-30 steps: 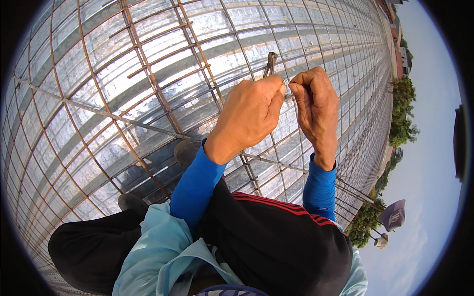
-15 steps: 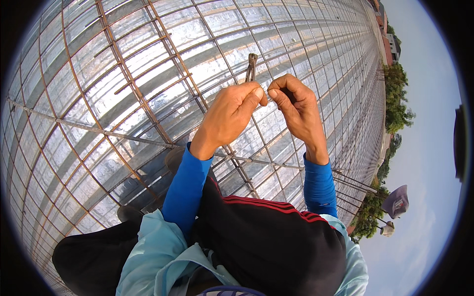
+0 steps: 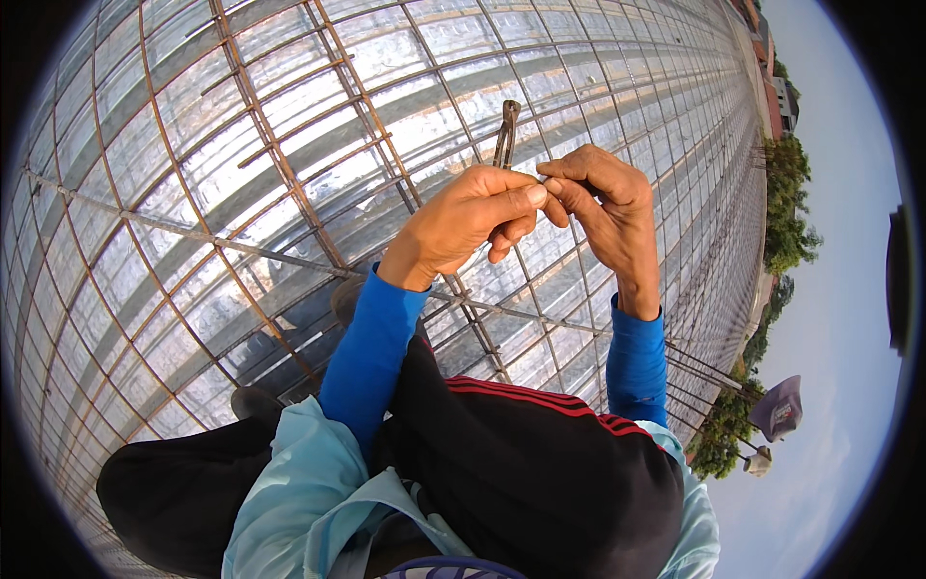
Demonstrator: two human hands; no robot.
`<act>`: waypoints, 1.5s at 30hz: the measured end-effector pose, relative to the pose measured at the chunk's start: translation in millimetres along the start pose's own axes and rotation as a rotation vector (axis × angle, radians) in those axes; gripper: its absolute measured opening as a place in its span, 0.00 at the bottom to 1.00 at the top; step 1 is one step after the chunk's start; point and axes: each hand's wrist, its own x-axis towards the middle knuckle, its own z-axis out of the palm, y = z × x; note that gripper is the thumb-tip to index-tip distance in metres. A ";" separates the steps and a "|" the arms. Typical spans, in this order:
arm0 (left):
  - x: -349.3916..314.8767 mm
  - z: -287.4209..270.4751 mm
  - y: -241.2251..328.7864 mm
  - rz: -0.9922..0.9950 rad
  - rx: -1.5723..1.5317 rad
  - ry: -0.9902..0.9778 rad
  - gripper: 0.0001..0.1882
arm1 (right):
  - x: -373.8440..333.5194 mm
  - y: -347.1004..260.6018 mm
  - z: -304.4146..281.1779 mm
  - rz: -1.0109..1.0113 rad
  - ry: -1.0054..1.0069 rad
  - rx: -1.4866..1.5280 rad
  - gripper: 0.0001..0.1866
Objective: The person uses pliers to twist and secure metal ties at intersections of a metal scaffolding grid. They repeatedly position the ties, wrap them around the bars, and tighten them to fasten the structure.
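The person crouches on a grid of rusty steel bars (image 3: 241, 96) laid over shiny corrugated metal decking (image 3: 193, 222), with dark shoes (image 3: 256, 403) planted among the bars.

Left hand (image 3: 463, 227): fingers curled in, thumb and forefinger pressed together at the tips, pinching one end of a thin wire (image 3: 545, 180) that only just shows between the two hands. A slim metal tool (image 3: 505, 133), a pair of pincers by the look of it, stands up out of this same fist, handles gripped in the palm, its far end pointing away over the grid.

Right hand (image 3: 608, 207): fingers bent, fingertips closed on the other end of the wire, touching the left thumb. Both hands are held up in the air above the bars, not resting on anything.

Handling judgement: the wire looks light and thin, bendable by finger pressure yet springy, with ends likely sharp; best taken close to its ends, as now. The tool looks stiff and fairly heavy for its size, best held by the handles.

Compared with half a second ago, the hands have stayed joined at the fingertips and sit at much the same spot in view; the tool leans slightly more upright. A second ago the hands stood a little higher and further right.

Far right: trees (image 3: 786, 207) and sky beyond the deck edge.
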 end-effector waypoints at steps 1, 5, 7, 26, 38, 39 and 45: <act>0.7 -0.8 0.3 -0.032 -0.052 0.000 0.21 | -0.4 1.4 1.2 -0.006 0.001 -0.023 0.05; 2.8 -6.4 0.2 -0.042 -0.141 0.036 0.20 | 11.8 -2.1 4.5 -0.028 -0.046 -0.124 0.06; -1.0 -7.8 -2.2 0.014 -0.157 0.089 0.20 | 17.0 -11.5 8.3 -0.058 -0.078 -0.136 0.09; -80.3 -47.2 53.6 0.777 0.191 1.033 0.19 | 24.9 -40.8 182.3 0.333 -0.408 0.700 0.18; -164.5 -39.6 84.8 0.943 0.016 0.625 0.22 | 61.7 -15.1 178.8 0.408 -0.679 0.924 0.16; -164.2 -44.4 86.5 0.941 0.091 0.667 0.23 | 63.2 -15.1 179.9 0.398 -0.662 0.907 0.16; -167.2 -59.3 96.1 0.896 0.189 0.894 0.23 | 44.5 -39.4 193.7 0.227 -0.511 0.577 0.15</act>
